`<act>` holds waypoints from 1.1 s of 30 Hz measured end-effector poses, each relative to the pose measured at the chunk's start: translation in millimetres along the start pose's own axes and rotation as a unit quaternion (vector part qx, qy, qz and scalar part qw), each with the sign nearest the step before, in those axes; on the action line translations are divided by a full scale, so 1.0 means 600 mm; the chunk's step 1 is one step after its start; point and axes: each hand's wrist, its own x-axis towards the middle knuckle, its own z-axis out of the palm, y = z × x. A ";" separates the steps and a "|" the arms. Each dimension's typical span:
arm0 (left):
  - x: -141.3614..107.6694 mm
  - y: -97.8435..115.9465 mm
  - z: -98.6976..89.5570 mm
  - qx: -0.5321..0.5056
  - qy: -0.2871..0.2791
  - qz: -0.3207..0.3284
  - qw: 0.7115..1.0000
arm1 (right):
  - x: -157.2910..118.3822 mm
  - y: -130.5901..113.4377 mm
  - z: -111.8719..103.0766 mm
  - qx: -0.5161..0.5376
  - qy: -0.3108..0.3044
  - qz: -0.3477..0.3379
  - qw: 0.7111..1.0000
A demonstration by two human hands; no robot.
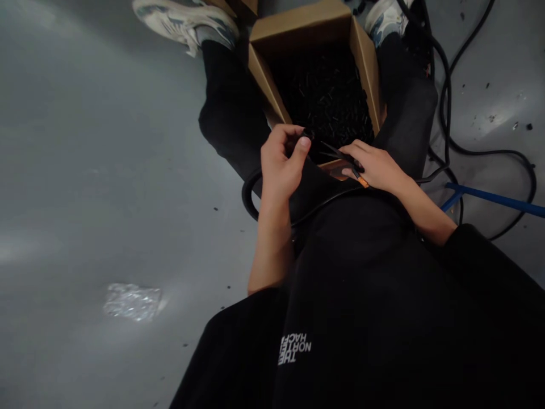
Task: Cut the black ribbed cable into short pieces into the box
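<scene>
Left hand [281, 165]: pinching tube [307, 134], centre of frame.
Right hand [378, 166]: holding scissors [361, 180], blades parted near tube, no cut under way.
Box [367, 65]: upper centre, many short pieces [330, 102], apparently cut.
Hose [246, 196]: loop left of centre, uncut; link to tube unclear.

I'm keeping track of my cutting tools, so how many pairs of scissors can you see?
1. The scissors are in your right hand, blades pointing toward your left hand, by the near edge of the cardboard box. Any under its black pieces would be hidden.
</scene>
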 end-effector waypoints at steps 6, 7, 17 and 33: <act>0.010 0.025 0.014 -0.002 -0.045 0.031 0.999 | 0.015 -0.031 0.004 -0.066 0.005 -0.012 0.998; 0.011 0.025 0.015 -0.002 -0.047 0.028 0.999 | 0.016 -0.031 0.007 -0.064 0.008 -0.007 0.998; 0.006 0.028 0.004 0.020 -0.074 0.027 0.997 | 0.012 -0.003 0.006 0.019 0.059 -0.028 0.998; -0.004 0.039 -0.007 0.018 -0.086 0.020 0.996 | -0.008 -0.011 -0.010 -0.041 0.048 -0.068 0.996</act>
